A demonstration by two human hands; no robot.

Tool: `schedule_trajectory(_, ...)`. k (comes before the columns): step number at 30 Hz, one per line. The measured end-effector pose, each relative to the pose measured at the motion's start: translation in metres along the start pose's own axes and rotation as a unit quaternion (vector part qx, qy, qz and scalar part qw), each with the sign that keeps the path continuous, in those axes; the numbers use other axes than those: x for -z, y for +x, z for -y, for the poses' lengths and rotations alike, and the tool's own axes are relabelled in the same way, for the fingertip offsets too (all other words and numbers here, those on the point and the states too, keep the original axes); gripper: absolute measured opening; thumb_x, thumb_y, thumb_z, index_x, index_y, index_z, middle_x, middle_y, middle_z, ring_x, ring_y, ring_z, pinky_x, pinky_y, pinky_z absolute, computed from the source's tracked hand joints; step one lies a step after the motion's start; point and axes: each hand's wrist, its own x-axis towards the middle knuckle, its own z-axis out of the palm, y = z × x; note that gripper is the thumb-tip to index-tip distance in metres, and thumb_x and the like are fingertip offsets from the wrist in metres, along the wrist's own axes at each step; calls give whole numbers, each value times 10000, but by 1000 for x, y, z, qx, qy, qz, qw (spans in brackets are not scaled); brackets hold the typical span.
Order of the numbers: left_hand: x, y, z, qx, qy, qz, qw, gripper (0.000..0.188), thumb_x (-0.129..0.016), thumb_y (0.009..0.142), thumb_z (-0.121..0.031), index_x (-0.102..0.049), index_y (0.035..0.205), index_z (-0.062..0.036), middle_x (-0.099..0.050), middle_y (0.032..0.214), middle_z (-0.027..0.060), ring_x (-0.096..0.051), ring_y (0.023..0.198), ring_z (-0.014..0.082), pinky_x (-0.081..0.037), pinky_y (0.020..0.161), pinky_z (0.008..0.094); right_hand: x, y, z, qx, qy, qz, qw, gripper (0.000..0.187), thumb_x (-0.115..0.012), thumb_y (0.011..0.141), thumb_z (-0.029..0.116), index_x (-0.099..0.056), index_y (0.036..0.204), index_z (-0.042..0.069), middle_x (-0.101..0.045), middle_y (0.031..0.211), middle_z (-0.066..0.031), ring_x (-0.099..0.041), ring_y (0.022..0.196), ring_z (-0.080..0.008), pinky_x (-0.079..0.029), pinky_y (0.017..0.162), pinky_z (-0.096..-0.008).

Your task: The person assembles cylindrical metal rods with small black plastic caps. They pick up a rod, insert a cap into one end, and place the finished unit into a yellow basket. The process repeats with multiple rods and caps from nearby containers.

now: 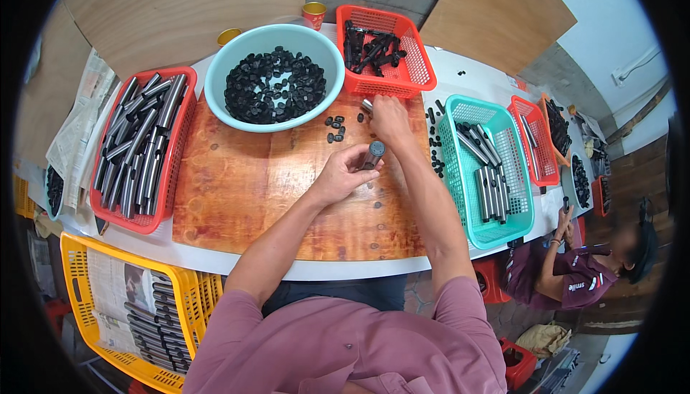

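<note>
My left hand (pixel 341 176) is closed around a dark tube (pixel 374 155), whose round black end faces up. Just beyond it, my right hand (pixel 390 118) is closed at the far side of the wooden board (pixel 237 185). The end of a silver metal tube (pixel 367 106) pokes out at its fingertips; the rest is hidden by the hand. Several small black plastic caps (pixel 336 129) lie loose on the board, left of my right hand. Behind them stands a pale blue basin (pixel 219 99) holding many similar black pieces.
A red basket (pixel 185 157) of metal tubes stands at left; another red basket (pixel 420 70) at the back holds black parts. On the right, a turquoise basket (pixel 460 211) contains tubes. A yellow crate (pixel 75 279) sits lower left. Another person (pixel 568 272) works at far right.
</note>
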Motion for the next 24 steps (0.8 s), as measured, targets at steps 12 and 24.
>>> schedule_trajectory(12, -8, 0, 5, 19, 14, -3, 1000, 352, -699, 907, -1, -611, 1247, 5, -685, 1095, 44, -655, 1011, 115, -526, 931, 294, 140, -99, 1, 10, 668, -11, 744, 319, -642, 933, 30, -555, 1238, -5, -697, 1046, -68, -649, 949, -116, -509, 819, -264)
schedule_trajectory(24, -9, -1, 8, 6, 14, 2, 1000, 344, -694, 914, -15, -613, 1247, 9, -689, 1094, 47, -655, 1017, 117, -520, 937, 295, 136, -115, 14, 32, 621, 10, 783, 314, -616, 927, -45, -532, 1228, -17, -654, 1059, -61, -639, 977, -115, -514, 883, -281)
